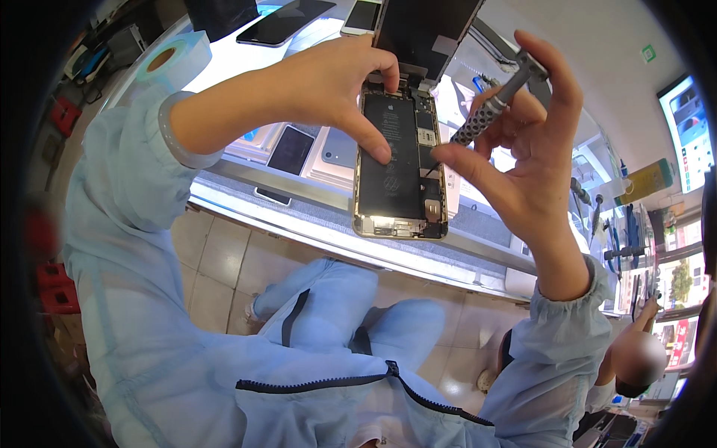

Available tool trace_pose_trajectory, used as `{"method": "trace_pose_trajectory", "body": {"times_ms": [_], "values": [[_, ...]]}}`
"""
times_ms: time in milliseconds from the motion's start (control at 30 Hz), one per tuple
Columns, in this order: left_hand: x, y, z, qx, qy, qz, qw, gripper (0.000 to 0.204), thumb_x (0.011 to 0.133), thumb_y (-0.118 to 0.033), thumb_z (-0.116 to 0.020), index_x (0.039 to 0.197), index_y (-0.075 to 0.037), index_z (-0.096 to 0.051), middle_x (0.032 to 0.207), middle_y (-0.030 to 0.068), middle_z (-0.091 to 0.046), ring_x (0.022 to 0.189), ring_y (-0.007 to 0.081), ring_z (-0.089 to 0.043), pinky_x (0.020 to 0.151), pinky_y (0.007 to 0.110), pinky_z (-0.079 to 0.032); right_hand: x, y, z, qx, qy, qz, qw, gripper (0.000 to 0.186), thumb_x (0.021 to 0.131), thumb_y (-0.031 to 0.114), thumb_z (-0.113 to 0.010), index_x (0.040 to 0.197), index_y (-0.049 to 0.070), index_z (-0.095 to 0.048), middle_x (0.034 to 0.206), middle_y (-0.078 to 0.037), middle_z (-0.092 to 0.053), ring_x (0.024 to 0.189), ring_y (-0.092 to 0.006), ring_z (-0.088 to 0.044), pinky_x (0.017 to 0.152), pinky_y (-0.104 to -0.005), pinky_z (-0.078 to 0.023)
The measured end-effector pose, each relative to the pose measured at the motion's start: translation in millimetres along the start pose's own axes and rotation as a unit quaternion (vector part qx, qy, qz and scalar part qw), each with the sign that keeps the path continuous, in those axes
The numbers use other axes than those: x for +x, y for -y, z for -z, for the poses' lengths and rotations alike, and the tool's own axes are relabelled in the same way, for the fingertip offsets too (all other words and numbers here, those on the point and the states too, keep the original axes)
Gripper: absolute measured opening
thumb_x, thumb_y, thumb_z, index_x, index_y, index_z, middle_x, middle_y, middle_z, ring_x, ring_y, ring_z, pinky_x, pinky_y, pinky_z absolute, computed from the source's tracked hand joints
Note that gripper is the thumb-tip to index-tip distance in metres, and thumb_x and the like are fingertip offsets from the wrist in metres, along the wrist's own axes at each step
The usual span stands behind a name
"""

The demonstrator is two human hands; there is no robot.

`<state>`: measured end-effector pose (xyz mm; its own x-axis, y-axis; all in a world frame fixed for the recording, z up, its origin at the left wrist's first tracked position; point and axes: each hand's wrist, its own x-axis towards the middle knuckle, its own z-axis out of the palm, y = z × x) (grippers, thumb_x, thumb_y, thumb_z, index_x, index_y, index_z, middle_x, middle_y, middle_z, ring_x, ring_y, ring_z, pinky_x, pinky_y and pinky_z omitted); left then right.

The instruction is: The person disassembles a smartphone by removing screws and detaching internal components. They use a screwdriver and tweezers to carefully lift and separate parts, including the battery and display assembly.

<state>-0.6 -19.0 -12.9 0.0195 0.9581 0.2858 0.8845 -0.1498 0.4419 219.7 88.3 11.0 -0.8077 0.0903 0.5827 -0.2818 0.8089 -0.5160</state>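
An opened smartphone [437, 201] is held up over the counter, its inside facing me. A black battery [392, 179] fills much of its frame, and the dark screen panel [426, 33] stands raised at its far end. My left hand [328, 86] grips the phone from the left, with the thumb on the battery and fingers at the upper edge. My right hand [534, 164] is closed around a grey screwdriver [485, 116] with a dotted grip, a finger on its end cap. Its thin shaft points down to the phone's right side; whether the tip touches a screw is too small to tell.
On the lit glass counter lie a roll of tape [160, 60], a black flat device [287, 22] and a white phone [362, 16]. Phones [291, 149] and boxes show under the glass. Several tools [627, 254] and a monitor [691, 134] are at right; another person [638, 358] is at lower right.
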Motion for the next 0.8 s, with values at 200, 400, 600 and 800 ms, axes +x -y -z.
{"method": "trace_pose_trajectory", "body": {"times_ms": [200,400,600,800], "values": [[0.9,-6.4,4.9,0.001,0.032,0.050,0.998,0.071,0.048,-0.040,-0.090,0.103,-0.010,-0.058,0.105,0.0077,-0.053,0.095,0.0243,-0.051,0.078,0.035,-0.042,-5.6,-8.5,-8.4,0.092,-0.058,0.009,0.994,0.091,0.075,-0.004,-0.072,0.143,0.013,-0.013,0.087,-0.010,-0.061,0.083,-0.0167,-0.062,0.077,-0.0283,-0.051],[-5.9,1.7,2.1,-0.013,0.002,0.021,1.000,0.069,0.048,-0.039,-0.090,0.102,-0.010,-0.058,0.104,0.0079,-0.053,0.093,0.0242,-0.050,0.077,0.035,-0.042,1.1,-8.1,-11.7,0.074,-0.019,0.004,0.997,0.090,0.076,-0.010,-0.061,0.143,0.014,-0.005,0.089,-0.013,-0.061,0.084,-0.0188,-0.062,0.079,-0.0317,-0.051],[-1.7,-1.3,-2.5,-0.036,0.009,0.019,0.999,0.068,0.049,-0.036,-0.090,0.102,-0.008,-0.057,0.104,0.0099,-0.052,0.097,0.0267,-0.052,0.082,0.035,-0.043,-4.4,-15.7,-11.3,0.026,-0.068,0.035,0.997,0.095,0.070,-0.010,-0.067,0.141,0.012,-0.009,0.087,-0.011,-0.059,0.078,-0.0170,-0.062,0.071,-0.0276,-0.051],[3.3,0.4,-3.9,-0.061,0.014,0.000,0.998,0.069,0.051,-0.037,-0.089,0.104,-0.007,-0.056,0.105,0.0114,-0.051,0.099,0.0287,-0.053,0.085,0.036,-0.043,-5.6,-36.1,3.7,0.044,-0.024,0.147,0.988,0.093,0.068,-0.007,-0.063,0.139,0.012,-0.006,0.088,-0.019,-0.059,0.074,-0.0233,-0.062,0.067,-0.0322,-0.051]]}}
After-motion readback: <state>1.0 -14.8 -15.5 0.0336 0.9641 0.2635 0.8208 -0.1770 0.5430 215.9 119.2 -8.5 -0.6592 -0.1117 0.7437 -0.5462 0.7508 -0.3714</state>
